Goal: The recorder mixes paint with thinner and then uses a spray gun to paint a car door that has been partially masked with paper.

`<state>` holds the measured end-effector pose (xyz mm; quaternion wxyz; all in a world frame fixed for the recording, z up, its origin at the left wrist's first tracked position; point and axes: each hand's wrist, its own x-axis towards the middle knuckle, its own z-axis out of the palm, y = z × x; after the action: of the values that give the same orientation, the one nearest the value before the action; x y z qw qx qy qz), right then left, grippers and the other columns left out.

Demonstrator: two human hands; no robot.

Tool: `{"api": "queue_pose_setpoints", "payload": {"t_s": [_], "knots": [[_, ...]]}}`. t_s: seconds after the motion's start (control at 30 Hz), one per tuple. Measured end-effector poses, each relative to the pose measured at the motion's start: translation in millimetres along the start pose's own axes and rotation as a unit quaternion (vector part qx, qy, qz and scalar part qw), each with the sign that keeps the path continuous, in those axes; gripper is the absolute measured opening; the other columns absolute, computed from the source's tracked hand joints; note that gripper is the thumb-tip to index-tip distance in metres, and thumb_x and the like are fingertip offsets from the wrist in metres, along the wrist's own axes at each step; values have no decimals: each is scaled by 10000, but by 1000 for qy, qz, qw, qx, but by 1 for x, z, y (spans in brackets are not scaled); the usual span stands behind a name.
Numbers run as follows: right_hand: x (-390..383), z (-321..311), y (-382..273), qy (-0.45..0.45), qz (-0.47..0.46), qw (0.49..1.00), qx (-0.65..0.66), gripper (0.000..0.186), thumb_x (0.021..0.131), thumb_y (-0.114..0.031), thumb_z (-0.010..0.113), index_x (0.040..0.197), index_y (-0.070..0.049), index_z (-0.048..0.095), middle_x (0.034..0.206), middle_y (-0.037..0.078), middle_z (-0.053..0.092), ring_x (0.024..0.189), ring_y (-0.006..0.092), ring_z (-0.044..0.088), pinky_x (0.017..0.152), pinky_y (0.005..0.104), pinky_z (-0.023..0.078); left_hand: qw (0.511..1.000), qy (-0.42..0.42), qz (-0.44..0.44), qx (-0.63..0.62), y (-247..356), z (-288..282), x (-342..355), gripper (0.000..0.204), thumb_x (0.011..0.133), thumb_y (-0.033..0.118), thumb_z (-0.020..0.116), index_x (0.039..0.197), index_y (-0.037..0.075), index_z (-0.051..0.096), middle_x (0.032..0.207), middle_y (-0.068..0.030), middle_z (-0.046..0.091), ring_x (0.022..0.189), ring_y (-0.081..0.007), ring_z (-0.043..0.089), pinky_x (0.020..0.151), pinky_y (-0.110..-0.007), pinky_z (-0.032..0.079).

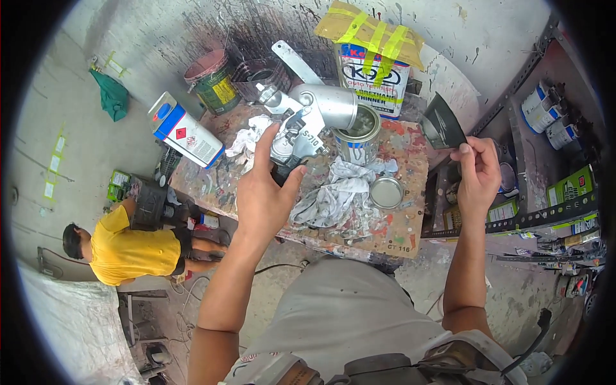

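"What did the left hand [262, 200] hold?"
"From my remote post, I saw it gripping a silver spray gun [312, 119] above the paint-spattered bench [399, 232], near an open can [357, 152]."
"The right hand [481, 170]?"
"Pinching a dark, cone-like piece [444, 125]."

Dark block characters stand on the silver spray gun [306, 123] in the left grip [262, 199]. Left of that grip, a white-and-blue can [204, 144] bears a red diamond hazard sign [181, 133] and print too fine to make out. Beyond that grip, a green pail [205, 96] carries a yellow label [224, 91] with dark print. Between and beyond both grips, a large square can [385, 99] shows bold dark and red lettering. Left of and nearer than the right grip [481, 173], dark characters mark the counter's [412, 224] corner.
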<state>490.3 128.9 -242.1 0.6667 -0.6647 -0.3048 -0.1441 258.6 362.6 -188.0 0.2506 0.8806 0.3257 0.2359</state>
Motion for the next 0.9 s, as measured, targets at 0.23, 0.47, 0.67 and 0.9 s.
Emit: {"api": "queue_pose_setpoints", "payload": {"t_s": [0.23,0.47,0.67,0.9], "knots": [[1,-3,1,-52,-45,996,-54,132,892,64,625,1019,34,648,952,40,540,826,100,581,720,227,516,998,25,64,2,-5,8,-1,764,845,184,756,1491,167,349,652,-105,573,562,-277,572,558,-394,454],[5,15,-4,-95,-24,993,-66,173,860,84,618,1017,24,660,969,60,562,849,119,608,766,241,531,893,-55,-172,-413,-41,30,-14,688,921,129,658,1505,109,294,712,-31,566,567,-141,537,526,-287,436],[19,76,-41,-202,-184,959,-71,200,808,26,683,997,-40,696,935,76,567,805,182,617,687,301,509,813,-139,-230,-516,-78,22,-34,667,952,167,576,1527,78,250,780,-58,567,574,-131,523,512,-251,418],[21,99,-51,-431,-200,880,-19,407,803,-73,748,1193,-109,636,915,67,553,772,180,593,689,301,497,777,-143,-211,-576,-99,19,-69,681,959,207,593,1527,56,247,752,-36,533,549,-107,484,505,-224,389]]}}
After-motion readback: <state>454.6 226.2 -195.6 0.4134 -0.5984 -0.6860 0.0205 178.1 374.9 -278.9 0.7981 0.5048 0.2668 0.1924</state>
